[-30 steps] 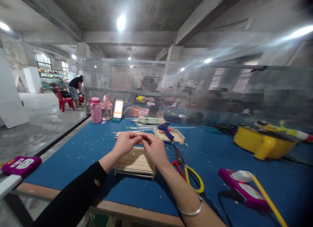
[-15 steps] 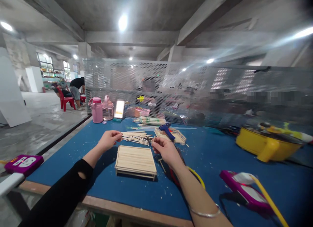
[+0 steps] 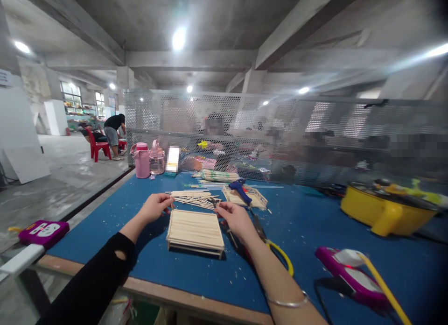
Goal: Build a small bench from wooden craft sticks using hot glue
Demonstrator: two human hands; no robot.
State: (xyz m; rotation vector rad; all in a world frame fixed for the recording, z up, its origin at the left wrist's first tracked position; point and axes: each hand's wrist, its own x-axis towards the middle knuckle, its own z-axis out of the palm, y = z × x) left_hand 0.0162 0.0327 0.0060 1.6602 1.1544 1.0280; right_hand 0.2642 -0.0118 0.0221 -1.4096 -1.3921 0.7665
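Note:
A small platform of pale wooden sticks (image 3: 196,229) stands on the blue table (image 3: 147,264), in front of me. At its back left corner is my left hand (image 3: 157,207), fingers pinched together on something too small to make out. My right hand (image 3: 229,215) is closed near the back right corner, and what its fingertips hold cannot be made out. Behind the platform lies a loose pile of wooden sticks (image 3: 196,198). A blue glue gun (image 3: 240,190) rests on a second stick frame (image 3: 261,200) at the back. Pliers with yellow handles (image 3: 280,256) lie beside my right forearm.
Pink jug (image 3: 142,161), clear bottle (image 3: 157,160) and a bright blurred panel (image 3: 172,159) stand at the back left. Purple power strips lie left (image 3: 45,232) and right (image 3: 353,273). A yellow pan (image 3: 371,206) sits at right, before a perforated metal screen (image 3: 182,124).
Both hands have come slightly lower, nearer the back edge of the stick platform. The whole view has shifted slightly; the platform looks unmoved on the table.

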